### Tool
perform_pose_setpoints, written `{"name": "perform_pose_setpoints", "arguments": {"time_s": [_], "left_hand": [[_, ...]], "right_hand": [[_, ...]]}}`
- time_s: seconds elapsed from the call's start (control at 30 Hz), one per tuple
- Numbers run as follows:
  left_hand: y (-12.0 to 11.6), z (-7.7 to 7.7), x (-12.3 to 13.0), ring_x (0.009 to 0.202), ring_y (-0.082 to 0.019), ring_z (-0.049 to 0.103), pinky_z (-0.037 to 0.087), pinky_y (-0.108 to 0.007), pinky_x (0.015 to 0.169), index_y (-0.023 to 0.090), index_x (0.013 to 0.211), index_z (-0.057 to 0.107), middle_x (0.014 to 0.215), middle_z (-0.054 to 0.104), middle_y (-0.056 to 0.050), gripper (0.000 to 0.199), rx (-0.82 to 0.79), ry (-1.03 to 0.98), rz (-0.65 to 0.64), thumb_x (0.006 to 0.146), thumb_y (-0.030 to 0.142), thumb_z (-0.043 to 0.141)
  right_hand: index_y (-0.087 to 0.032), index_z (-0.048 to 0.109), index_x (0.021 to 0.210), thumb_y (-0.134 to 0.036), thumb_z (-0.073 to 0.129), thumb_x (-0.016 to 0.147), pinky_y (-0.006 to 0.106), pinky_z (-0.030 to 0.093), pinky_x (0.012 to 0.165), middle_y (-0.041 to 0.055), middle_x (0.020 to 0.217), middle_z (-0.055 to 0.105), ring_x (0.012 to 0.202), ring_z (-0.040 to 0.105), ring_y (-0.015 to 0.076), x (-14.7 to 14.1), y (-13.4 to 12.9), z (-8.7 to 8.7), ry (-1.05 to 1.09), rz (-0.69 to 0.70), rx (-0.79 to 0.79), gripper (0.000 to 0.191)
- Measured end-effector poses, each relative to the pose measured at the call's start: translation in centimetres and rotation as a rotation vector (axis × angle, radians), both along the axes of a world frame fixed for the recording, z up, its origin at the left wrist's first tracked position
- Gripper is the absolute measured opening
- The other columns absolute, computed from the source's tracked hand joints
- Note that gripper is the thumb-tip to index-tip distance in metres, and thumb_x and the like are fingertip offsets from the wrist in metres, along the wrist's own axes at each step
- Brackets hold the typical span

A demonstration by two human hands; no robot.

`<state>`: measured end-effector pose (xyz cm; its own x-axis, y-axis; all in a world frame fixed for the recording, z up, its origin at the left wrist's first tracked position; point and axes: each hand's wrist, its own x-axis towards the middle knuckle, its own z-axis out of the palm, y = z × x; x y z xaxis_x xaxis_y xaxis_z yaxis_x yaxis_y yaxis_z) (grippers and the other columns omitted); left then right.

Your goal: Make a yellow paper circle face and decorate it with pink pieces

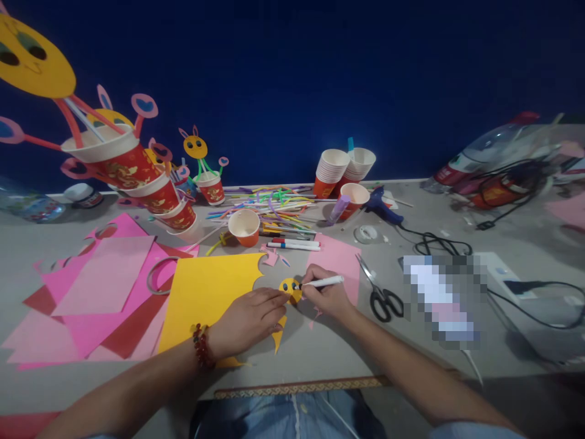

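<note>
My right hand (326,296) grips a white marker (326,281), its tip on a small yellow paper circle (291,298). Dark eyes are drawn on that circle. My left hand (249,320) lies flat with fingers stretched out, the fingertips resting on the circle's left edge. Under and beside this hand is a large yellow sheet (205,283) with curved cuts along its right side, and a pointed yellow scrap (278,335) sits by the fingers. Behind the circle are pink paper scraps (270,257). More markers (295,245) lie farther back.
Scissors (384,302) lie right of a pink sheet (340,256). Pink and red sheets (105,274) are piled left. Decorated cups (123,161) stand stacked at back left; plain stacked cups (331,167), a glue gun (379,207) with a cord and colourful pipe cleaners (278,204) sit behind.
</note>
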<state>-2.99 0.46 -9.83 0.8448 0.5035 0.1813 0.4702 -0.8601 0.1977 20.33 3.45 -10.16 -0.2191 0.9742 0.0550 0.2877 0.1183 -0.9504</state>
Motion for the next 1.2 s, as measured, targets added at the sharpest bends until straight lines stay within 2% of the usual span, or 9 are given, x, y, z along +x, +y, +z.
{"name": "perform_pose_setpoints", "arguments": {"time_s": [1.2], "left_hand": [[-0.02, -0.17, 0.04, 0.126, -0.025, 0.054, 0.047, -0.040, 0.105, 0.014, 0.117, 0.060, 0.136, 0.060, -0.010, 0.028, 0.018, -0.002, 0.000, 0.095, 0.032, 0.057]], "right_hand": [[-0.021, 0.049, 0.063, -0.019, 0.054, 0.071, 0.024, 0.032, 0.049, -0.0038, 0.053, 0.053, 0.050, 0.043, 0.0124, -0.04, 0.07, 0.03, 0.013, -0.021, 0.020, 0.010]]}}
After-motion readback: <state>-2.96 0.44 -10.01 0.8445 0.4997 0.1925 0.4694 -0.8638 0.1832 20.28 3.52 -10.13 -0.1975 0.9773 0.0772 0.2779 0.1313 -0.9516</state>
